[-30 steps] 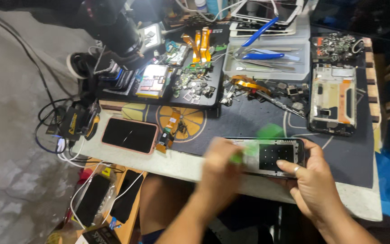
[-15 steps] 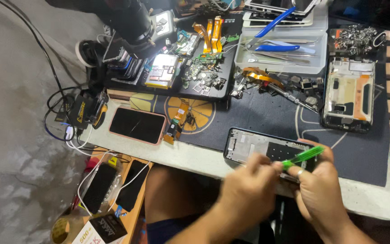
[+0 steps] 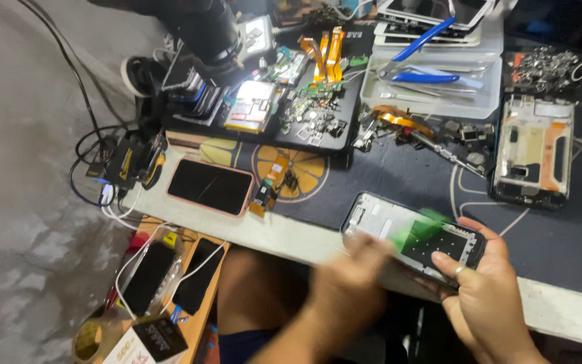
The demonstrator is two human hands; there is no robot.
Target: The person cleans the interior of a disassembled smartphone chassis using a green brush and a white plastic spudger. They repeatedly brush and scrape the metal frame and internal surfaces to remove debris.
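Resting in right hand (image 3: 490,296), opened phone (image 3: 412,232).

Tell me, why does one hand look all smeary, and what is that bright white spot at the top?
Head view: the left hand and the green tool it holds are smeared by motion blur; the right hand, gripping the opened phone, stays fairly sharp; glare from a lamp whitens the small board beneath the microscope.

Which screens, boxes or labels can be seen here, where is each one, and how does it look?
Pink-cased phone: flat on the table's left, dark screen up.
Two dark phones: lower shelf at left, white cables across them.
Small box: bottom left, black with pale print.
Tape roll: beside the box, tan.
Opened phone: held by the right hand, no screen showing; the left hand is blurred.
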